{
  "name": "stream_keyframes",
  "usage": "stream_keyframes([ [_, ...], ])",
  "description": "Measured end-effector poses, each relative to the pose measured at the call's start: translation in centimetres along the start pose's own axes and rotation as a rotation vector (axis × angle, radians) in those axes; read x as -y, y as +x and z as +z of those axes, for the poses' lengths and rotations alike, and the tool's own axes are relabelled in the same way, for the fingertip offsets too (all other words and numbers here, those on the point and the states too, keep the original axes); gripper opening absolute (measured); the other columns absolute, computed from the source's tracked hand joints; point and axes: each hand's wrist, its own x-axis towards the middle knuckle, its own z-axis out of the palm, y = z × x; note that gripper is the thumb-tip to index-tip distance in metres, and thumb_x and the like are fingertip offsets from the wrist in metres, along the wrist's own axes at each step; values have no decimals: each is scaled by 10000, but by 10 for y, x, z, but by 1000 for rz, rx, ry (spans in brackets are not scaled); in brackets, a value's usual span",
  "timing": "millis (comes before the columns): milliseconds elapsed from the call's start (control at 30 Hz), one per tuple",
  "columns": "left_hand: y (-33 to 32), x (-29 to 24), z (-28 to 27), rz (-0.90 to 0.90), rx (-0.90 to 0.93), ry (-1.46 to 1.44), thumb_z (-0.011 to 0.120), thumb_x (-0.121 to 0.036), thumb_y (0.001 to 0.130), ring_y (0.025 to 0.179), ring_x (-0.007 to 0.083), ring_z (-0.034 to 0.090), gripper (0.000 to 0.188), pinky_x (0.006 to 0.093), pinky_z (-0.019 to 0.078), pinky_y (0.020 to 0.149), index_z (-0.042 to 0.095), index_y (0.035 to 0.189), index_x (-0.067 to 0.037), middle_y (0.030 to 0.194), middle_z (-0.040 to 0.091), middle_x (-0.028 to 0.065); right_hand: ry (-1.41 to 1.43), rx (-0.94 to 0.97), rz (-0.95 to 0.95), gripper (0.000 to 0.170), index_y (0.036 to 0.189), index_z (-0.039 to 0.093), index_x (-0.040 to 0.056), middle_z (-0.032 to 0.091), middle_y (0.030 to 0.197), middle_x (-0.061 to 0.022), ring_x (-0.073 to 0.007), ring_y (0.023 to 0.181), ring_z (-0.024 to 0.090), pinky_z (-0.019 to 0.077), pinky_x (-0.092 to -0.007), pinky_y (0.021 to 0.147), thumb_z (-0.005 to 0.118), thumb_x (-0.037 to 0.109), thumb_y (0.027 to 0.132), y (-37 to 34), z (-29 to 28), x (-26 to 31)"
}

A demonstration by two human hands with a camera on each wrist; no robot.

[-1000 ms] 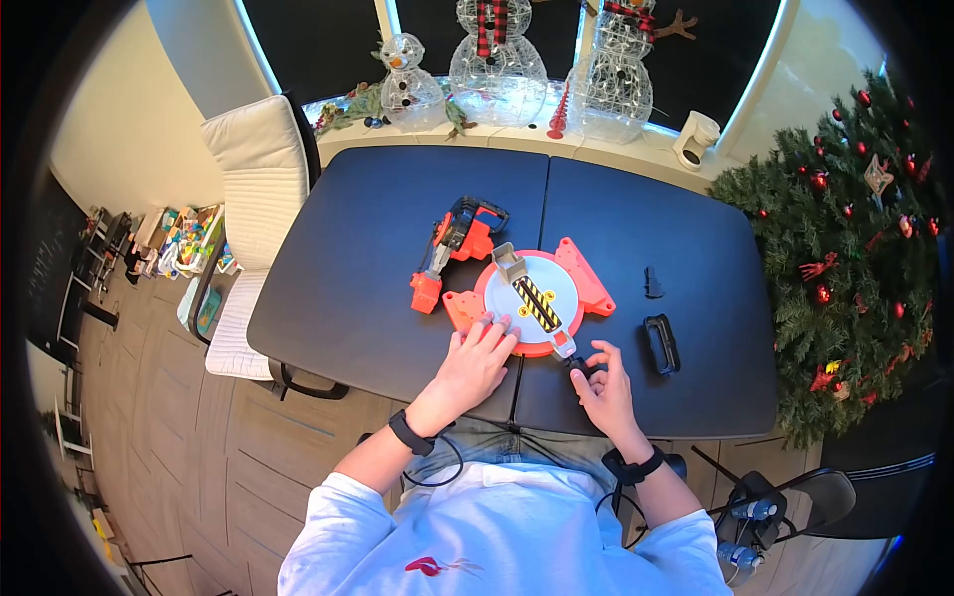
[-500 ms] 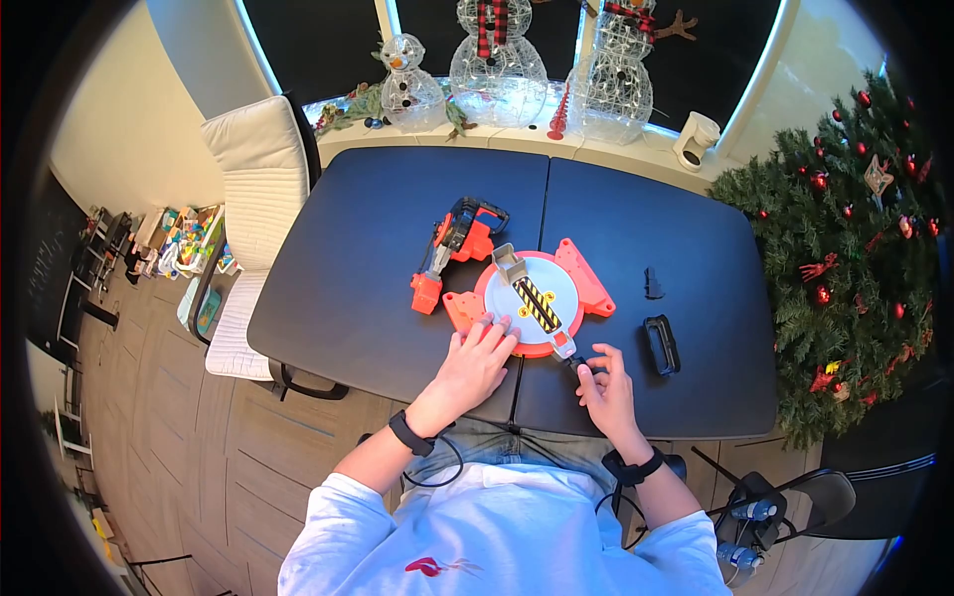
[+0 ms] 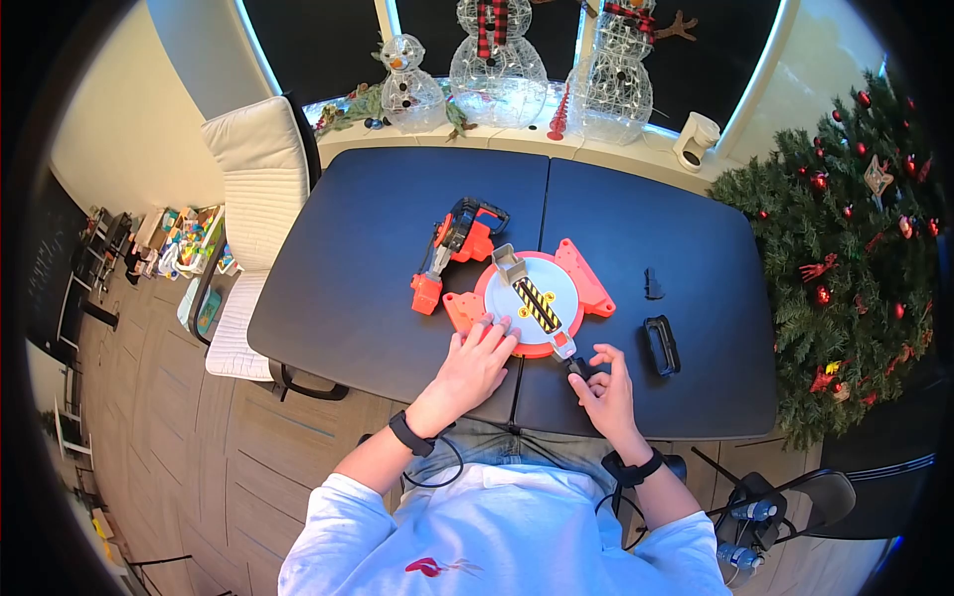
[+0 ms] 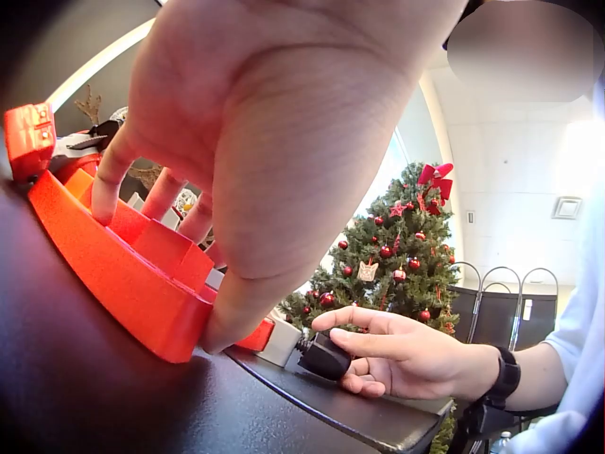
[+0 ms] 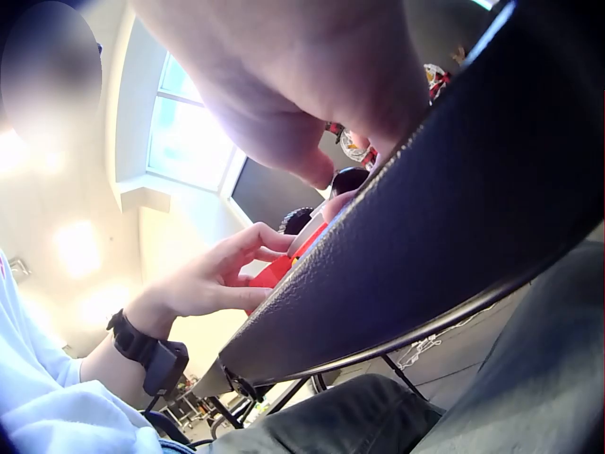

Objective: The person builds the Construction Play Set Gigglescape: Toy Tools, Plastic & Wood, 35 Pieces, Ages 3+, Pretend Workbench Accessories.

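An orange toy saw base [image 3: 586,283] with a round grey plate [image 3: 566,288] lies flat on the dark table. A strip with yellow and black stripes crosses the plate. My left hand [image 3: 472,370] holds the base at its near left side, fingertips over the rim; in the left wrist view the thumb stands outside the orange wall [image 4: 123,284]. At the near end of the base's grey arm [image 3: 563,345] is a black knob [image 4: 324,357]. My right hand [image 3: 608,399] pinches this knob between thumb and fingers, its index finger lifted off.
Left of the base lies an orange and black toy saw head [image 3: 462,233]. A black loop-shaped handle [image 3: 660,345] and a small black piece [image 3: 652,283] lie on the right. The table [image 3: 368,228] has a seam down its middle. A decorated tree [image 3: 835,248] stands beyond its right edge.
The right hand's fingers have shifted on the black knob, drawing in and then spreading again with the index finger raised. The left hand and the base have stayed in place.
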Motion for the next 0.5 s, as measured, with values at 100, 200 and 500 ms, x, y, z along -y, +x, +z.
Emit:
stream_keyframes([
  [100,0,0,0,3,-3,5,793,-187,856,1442,368,448,733,564,466,1040,489,1516,-92,1567,478,143,82,8,55,584,1429,422,24,541,1239,-127,-98,697,660,560,-238,542,770,45,961,1,1,-5],
  [200,0,-1,0,2,-23,31,814,-191,832,1430,357,462,766,504,447,1036,492,1520,-97,1554,499,138,64,-28,26,579,1427,418,21,548,1221,-129,-102,699,663,561,-242,545,765,44,965,-1,2,5],
  [500,1,-2,-2,-2,-4,27,805,-172,837,1428,364,461,744,504,453,1039,506,1513,-86,1554,498,143,142,-38,69,574,1428,405,16,569,1190,-142,-122,710,687,567,-250,561,755,47,975,1,2,3],
])
